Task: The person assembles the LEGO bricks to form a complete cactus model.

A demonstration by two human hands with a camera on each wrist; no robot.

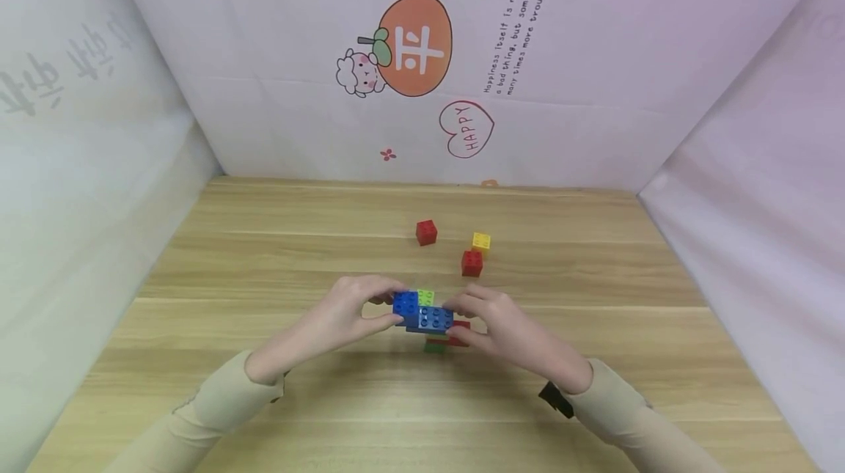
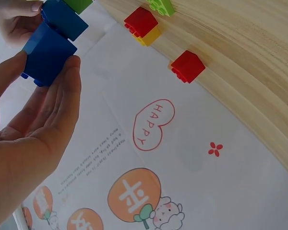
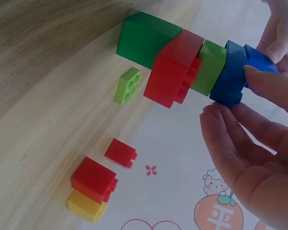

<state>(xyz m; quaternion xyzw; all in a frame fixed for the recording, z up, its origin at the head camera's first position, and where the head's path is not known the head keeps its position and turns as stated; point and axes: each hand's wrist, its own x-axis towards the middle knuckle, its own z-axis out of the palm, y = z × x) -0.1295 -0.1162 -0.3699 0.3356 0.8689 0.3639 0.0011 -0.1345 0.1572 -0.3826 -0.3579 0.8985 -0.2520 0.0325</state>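
A stack of toy building bricks stands near the middle of the table, between both hands. Its bottom is a dark green brick (image 3: 149,40); above come a red brick (image 3: 173,72), a light green brick (image 3: 209,67), a longer dark blue brick (image 1: 436,318) and a bright blue brick (image 1: 405,303) at the top left. My left hand (image 1: 346,312) pinches the bright blue brick between thumb and fingers. With thumb and fingertips, my right hand (image 1: 498,319) grips the right end of the dark blue brick. Head-on from above, the upper bricks hide most of the lower ones.
Just behind the stack lies a loose light green brick (image 3: 127,86). Farther back are a red brick (image 1: 426,232), and another red brick (image 1: 472,263) close against a yellow brick (image 1: 481,241). Printed white sheets (image 1: 297,121) enclose the wooden table (image 1: 264,238) at the back and sides.
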